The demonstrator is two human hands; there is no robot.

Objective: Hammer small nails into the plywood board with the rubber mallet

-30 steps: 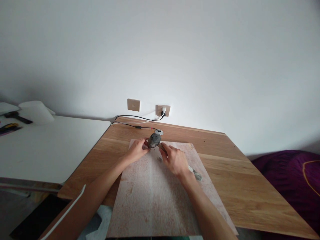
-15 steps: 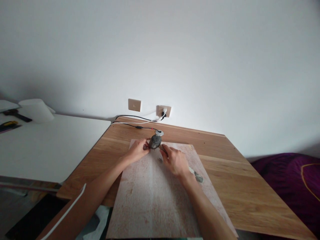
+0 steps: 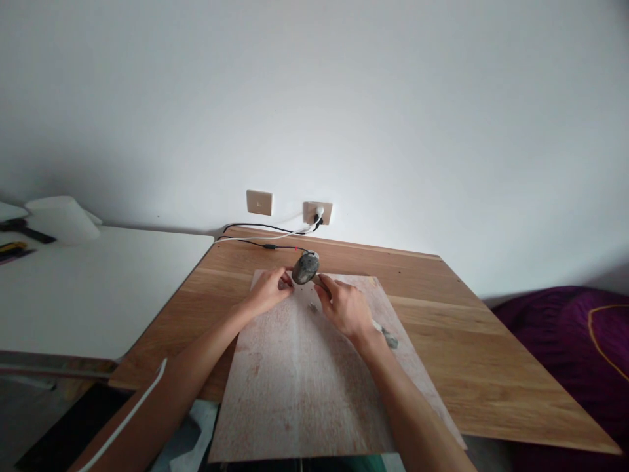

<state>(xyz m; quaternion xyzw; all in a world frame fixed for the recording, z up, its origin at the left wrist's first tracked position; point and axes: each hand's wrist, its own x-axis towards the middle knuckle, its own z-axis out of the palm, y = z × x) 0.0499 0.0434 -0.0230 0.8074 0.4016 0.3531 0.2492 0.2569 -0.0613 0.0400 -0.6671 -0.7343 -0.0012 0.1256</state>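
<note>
A pale wooden board (image 3: 304,387) lies on a wooden table (image 3: 472,354). My right hand (image 3: 345,308) is closed around the handle of a hammer; its grey head (image 3: 305,268) hangs just above the board's far edge, and the handle's end (image 3: 388,339) sticks out behind my wrist. My left hand (image 3: 268,293) rests on the board right next to the hammer head, thumb and fingers pinched together on something too small to make out. A small dark speck (image 3: 311,307) lies on the board between my hands.
Black and white cables (image 3: 260,240) run across the table's far edge to a wall socket (image 3: 317,212). A white table (image 3: 93,288) on the left carries tools (image 3: 14,247) and a white object (image 3: 61,217). A purple beanbag (image 3: 565,341) sits at the right.
The hammer head has risen slightly and shifted toward the board's far edge. My left hand stays pinched beside it. The view has tilted a little.
</note>
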